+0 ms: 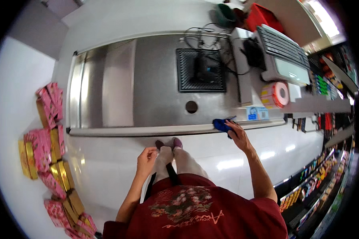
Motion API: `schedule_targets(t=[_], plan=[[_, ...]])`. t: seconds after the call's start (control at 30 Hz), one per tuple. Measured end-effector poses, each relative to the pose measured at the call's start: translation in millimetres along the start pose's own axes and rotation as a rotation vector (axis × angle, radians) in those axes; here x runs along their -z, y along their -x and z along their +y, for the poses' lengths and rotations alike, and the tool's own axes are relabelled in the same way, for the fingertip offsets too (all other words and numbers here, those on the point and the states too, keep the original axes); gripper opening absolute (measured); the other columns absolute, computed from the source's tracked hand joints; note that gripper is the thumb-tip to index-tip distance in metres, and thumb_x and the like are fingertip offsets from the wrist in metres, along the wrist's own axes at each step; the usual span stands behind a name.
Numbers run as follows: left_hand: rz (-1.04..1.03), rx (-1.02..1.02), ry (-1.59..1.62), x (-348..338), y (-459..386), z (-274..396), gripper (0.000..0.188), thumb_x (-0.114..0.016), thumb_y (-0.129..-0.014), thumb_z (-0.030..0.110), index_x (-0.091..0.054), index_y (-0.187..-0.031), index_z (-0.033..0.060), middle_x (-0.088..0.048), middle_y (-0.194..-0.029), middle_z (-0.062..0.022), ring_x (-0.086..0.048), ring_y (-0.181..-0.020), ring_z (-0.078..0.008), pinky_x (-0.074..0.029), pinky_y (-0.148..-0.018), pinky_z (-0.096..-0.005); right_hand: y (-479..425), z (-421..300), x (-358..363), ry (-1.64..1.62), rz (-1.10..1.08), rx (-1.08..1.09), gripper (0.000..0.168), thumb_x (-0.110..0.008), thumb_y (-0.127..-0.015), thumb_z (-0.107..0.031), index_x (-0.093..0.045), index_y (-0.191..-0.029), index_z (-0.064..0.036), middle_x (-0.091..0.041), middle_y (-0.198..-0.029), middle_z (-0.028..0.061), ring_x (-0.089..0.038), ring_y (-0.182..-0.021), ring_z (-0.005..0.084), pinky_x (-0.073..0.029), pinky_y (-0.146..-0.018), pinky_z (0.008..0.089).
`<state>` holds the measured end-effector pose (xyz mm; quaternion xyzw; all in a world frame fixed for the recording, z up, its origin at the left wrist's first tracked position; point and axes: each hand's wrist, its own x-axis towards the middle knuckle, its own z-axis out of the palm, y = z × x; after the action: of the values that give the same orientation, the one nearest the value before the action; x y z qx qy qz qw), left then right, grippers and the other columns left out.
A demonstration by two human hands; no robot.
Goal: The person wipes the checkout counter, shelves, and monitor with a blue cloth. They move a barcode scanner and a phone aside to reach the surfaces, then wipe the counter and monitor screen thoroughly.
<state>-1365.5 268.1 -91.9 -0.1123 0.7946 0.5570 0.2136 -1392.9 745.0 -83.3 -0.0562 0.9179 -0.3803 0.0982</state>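
A crumpled blue cloth (pixel 221 125) lies over the pale front rail (pixel 167 129) of a stainless steel checkout counter (pixel 158 80). My right hand (pixel 238 136) has its fingers on the cloth's right side and holds it against the rail. Lower and to the left, my left hand (pixel 146 161) hangs in front of my legs, apart from the counter. Its fingers are half curled and its palm is hidden, so whether anything small is inside cannot be seen. A round hole (pixel 191 107) pierces the steel top behind the rail.
On the counter lie a black textured mat (pixel 202 86) and tangled black cables (pixel 197 33). Rightward are a keyboard (pixel 284 43), a label roll (pixel 275 95) and a blue printed card (pixel 257 113). Pink and gold boxes (pixel 40 143) stand left; stocked shelves (pixel 311 182) stand right.
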Motion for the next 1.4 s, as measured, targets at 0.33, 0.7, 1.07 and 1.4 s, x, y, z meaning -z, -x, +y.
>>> schedule_targets(t=[0.33, 0.7, 1.07, 1.4], plan=[[0.088, 0.003, 0.016, 39.9, 12.8, -29.4, 0.025, -0.064, -0.102, 0.014, -0.066, -0.123, 0.0019, -0.075, -0.106, -0.0120, -0.073, -0.096, -0.0195, -0.058, -0.085, -0.0330, -89.7, -120.6, -129.1, 0.675, -0.330, 0.435, 0.076, -0.071, -0.096, -0.015, -0.033, -0.161, -0.023, -0.028, -0.170, 0.0049, -0.022, -0.159, 0.0279, -0.021, -0.131, 0.0514], [0.232, -0.004, 0.183, 172.6, 33.3, -124.9, 0.025, -0.065, -0.101, 0.015, -0.066, -0.122, 0.0021, -0.074, -0.102, -0.0139, -0.071, -0.091, -0.0209, -0.058, -0.080, -0.0345, -191.9, -328.2, -353.3, 0.487, -0.228, 0.528, 0.084, -0.075, -0.089, -0.011, -0.032, -0.161, -0.017, -0.040, -0.164, 0.0114, -0.038, -0.151, 0.0332, -0.028, -0.126, 0.0525], [0.425, 0.072, 0.228, 440.2, 66.1, -227.1, 0.022, -0.060, -0.105, 0.011, -0.064, -0.124, -0.0006, -0.074, -0.103, -0.0118, -0.073, -0.094, -0.0182, -0.058, -0.085, -0.0303, -266.8, -515.1, -546.1, 0.518, 0.003, 0.402, 0.073, -0.078, -0.090, -0.022, -0.043, -0.152, -0.007, -0.056, -0.141, 0.0160, -0.056, -0.125, 0.0347, -0.043, -0.109, 0.0488], [0.364, 0.053, 0.263, 547.2, 15.7, -228.7, 0.024, -0.059, -0.107, 0.018, -0.064, -0.124, 0.0014, -0.074, -0.104, -0.0084, -0.073, -0.095, -0.0163, -0.057, -0.083, -0.0298, -282.7, -575.0, -591.4, 0.477, 0.103, 0.139, 0.090, -0.083, -0.085, -0.027, -0.035, -0.154, 0.003, -0.061, -0.127, 0.0194, -0.056, -0.117, 0.0354, -0.038, -0.107, 0.0487]])
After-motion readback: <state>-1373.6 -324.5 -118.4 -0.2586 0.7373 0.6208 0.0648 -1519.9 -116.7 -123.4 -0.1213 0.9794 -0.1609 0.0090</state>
